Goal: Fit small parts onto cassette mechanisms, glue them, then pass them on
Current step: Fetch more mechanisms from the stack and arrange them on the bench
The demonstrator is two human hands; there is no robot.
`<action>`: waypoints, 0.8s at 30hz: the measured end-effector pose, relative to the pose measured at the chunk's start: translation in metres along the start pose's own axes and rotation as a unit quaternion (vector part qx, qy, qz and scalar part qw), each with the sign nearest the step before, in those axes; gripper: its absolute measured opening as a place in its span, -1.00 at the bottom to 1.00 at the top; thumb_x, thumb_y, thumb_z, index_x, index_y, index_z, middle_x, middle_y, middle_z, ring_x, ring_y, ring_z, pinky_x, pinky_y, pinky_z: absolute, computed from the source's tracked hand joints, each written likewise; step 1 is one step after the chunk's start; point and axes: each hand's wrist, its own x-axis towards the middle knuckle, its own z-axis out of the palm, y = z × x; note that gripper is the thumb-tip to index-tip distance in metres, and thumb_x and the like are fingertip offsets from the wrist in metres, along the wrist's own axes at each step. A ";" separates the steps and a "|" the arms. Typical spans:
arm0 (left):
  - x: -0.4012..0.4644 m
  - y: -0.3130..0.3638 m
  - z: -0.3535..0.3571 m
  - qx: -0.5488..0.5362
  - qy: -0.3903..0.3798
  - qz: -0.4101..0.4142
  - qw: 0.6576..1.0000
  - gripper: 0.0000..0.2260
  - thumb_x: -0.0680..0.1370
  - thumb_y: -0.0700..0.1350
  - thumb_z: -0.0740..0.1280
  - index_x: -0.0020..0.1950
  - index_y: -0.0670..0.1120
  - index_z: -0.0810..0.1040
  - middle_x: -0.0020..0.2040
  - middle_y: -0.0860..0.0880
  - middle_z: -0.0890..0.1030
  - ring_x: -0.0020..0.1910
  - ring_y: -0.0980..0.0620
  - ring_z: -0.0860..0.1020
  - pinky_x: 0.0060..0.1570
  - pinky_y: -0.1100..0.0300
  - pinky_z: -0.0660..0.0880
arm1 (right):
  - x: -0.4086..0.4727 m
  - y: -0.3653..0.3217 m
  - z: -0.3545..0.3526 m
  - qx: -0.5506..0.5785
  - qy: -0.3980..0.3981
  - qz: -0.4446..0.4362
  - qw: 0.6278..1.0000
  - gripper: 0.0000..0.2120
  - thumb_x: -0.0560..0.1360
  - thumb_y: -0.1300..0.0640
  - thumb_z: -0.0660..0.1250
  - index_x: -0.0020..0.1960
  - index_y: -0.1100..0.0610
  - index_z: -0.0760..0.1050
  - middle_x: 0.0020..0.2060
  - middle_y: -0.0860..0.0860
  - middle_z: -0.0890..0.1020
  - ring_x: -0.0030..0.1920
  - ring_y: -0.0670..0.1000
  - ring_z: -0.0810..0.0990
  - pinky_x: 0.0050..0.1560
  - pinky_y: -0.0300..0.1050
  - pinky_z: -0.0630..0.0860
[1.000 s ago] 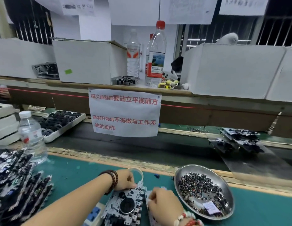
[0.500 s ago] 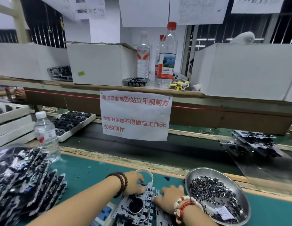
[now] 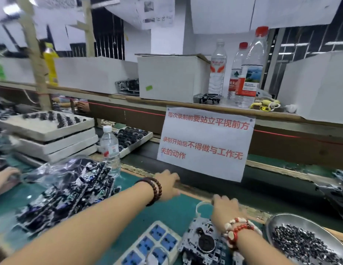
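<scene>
A green work mat (image 3: pixel 42 197) at an assembly line is seen from above, bounded at its far edge by a dark conveyor belt (image 3: pixel 262 188) on which a white notice with red characters (image 3: pixel 205 144) is hung from the shelf above. At the left of the mat a heap of cassette mechanisms (image 3: pixel 75 190) is piled partly under clear plastic, with a water bottle (image 3: pixel 110 150) stood just behind it and stacked white trays (image 3: pixel 52 134) beyond. A metal dish of small dark parts (image 3: pixel 304 241) is set at the right. One cassette mechanism (image 3: pixel 203 243) is laid near the bottom edge, beside a white power strip with blue sockets (image 3: pixel 155 243). The left hand (image 3: pixel 167 185) is stretched toward the mat's far edge, fingers extended and nothing held. The right hand (image 3: pixel 225 208) is placed just beyond the mechanism, touching a white ribbon loop (image 3: pixel 200 206); whether the loop is gripped cannot be told.
</scene>
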 end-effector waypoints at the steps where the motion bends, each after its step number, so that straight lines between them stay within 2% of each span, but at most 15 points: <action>1: -0.006 -0.018 -0.010 0.000 0.025 -0.026 0.999 -0.53 0.58 0.08 0.18 0.45 -0.04 0.21 0.39 -0.14 0.27 0.34 -0.17 0.32 0.32 -0.03 0.30 | 0.002 -0.021 -0.007 0.005 0.014 -0.031 0.999 -0.61 0.51 0.22 0.10 0.32 0.02 0.27 0.30 0.02 0.37 0.33 0.12 0.27 0.28 0.10 0.28; 5: -0.036 -0.090 -0.027 -0.004 0.109 -0.145 0.983 -0.60 0.58 0.05 0.18 0.39 -0.03 0.28 0.37 -0.11 0.30 0.30 -0.14 0.35 0.30 -0.03 0.33 | 0.000 -0.107 -0.021 0.061 0.007 -0.139 0.988 -0.63 0.50 0.25 0.11 0.29 0.07 0.32 0.28 0.06 0.39 0.30 0.14 0.29 0.22 0.08 0.30; 8: -0.058 -0.134 -0.018 -0.002 0.121 -0.246 0.962 -0.54 0.57 0.09 0.18 0.42 -0.05 0.24 0.43 -0.16 0.21 0.37 -0.21 0.26 0.35 -0.04 0.25 | -0.003 -0.160 -0.013 0.103 -0.031 -0.221 0.969 -0.65 0.52 0.21 0.15 0.31 0.15 0.36 0.27 0.11 0.46 0.28 0.15 0.39 0.25 -0.01 0.38; 12: -0.087 -0.176 0.010 -0.021 0.102 -0.359 0.928 -0.40 0.56 0.20 0.14 0.49 -0.07 0.10 0.47 -0.22 0.13 0.43 -0.25 0.16 0.41 -0.06 0.16 | -0.009 -0.205 0.015 0.150 -0.114 -0.240 0.952 -0.51 0.59 0.01 0.13 0.44 0.19 0.18 0.33 0.15 0.40 0.32 0.18 0.38 0.31 0.00 0.34; 15: -0.104 -0.196 0.030 -0.107 0.081 -0.392 0.910 -0.30 0.53 0.28 0.12 0.53 -0.04 -0.02 0.52 -0.21 0.01 0.46 -0.26 0.10 0.42 -0.10 0.14 | -0.007 -0.217 0.033 0.165 -0.149 -0.230 0.947 -0.40 0.58 -0.09 0.13 0.48 0.23 0.09 0.32 0.17 0.41 0.24 0.15 0.45 0.17 -0.04 0.42; 16: -0.109 -0.200 0.037 -0.139 0.069 -0.394 0.906 -0.27 0.52 0.30 0.12 0.53 -0.03 -0.07 0.52 -0.21 -0.03 0.48 -0.25 0.07 0.42 -0.10 0.13 | -0.006 -0.219 0.037 0.168 -0.156 -0.233 0.945 -0.43 0.58 -0.10 0.13 0.43 0.25 0.17 0.24 0.15 0.46 0.12 0.10 0.50 0.03 -0.09 0.45; 17: -0.113 -0.203 0.043 -0.167 0.056 -0.392 0.903 -0.26 0.51 0.31 0.12 0.53 -0.02 -0.10 0.53 -0.21 -0.06 0.48 -0.24 0.05 0.42 -0.09 0.12 | -0.003 -0.220 0.042 0.170 -0.161 -0.239 0.942 -0.56 0.59 -0.10 0.13 0.28 0.22 0.30 0.06 0.10 0.52 -0.07 0.02 0.50 -0.17 -0.15 0.41; 18: -0.116 -0.205 0.049 -0.184 0.045 -0.389 0.902 -0.24 0.51 0.31 0.13 0.53 -0.02 -0.12 0.53 -0.21 -0.08 0.49 -0.23 0.04 0.43 -0.09 0.12 | 0.000 -0.220 0.046 0.168 -0.157 -0.241 0.943 -0.71 0.59 -0.08 0.12 0.04 0.15 0.37 -0.14 0.02 0.50 -0.23 -0.05 0.44 -0.33 -0.22 0.32; 19: -0.117 -0.206 0.055 -0.189 0.040 -0.386 0.902 -0.24 0.50 0.31 0.14 0.53 -0.01 -0.12 0.53 -0.20 -0.09 0.48 -0.25 0.05 0.43 -0.08 0.12 | 0.000 -0.221 0.048 0.173 -0.151 -0.238 0.944 -0.74 0.60 -0.08 0.13 -0.13 0.09 0.33 -0.27 -0.02 0.42 -0.31 -0.07 0.38 -0.42 -0.25 0.22; 21: -0.116 -0.207 0.063 -0.171 0.047 -0.381 0.907 -0.24 0.50 0.32 0.14 0.53 0.01 -0.10 0.53 -0.19 -0.04 0.47 -0.27 0.08 0.42 -0.09 0.13 | 0.001 -0.221 0.052 0.176 -0.154 -0.228 0.945 -0.68 0.59 -0.09 0.14 -0.24 0.08 0.22 -0.26 -0.01 0.37 -0.27 0.01 0.40 -0.42 -0.28 0.21; 24: -0.112 -0.208 0.066 -0.133 0.059 -0.377 0.915 -0.27 0.50 0.31 0.15 0.53 -0.01 -0.01 0.50 -0.20 0.09 0.44 -0.25 0.15 0.39 -0.09 0.18 | 0.004 -0.227 0.060 0.193 -0.155 -0.215 0.945 -0.67 0.56 -0.13 0.18 -0.10 0.14 0.26 -0.19 0.06 0.39 -0.19 0.05 0.42 -0.27 -0.15 0.41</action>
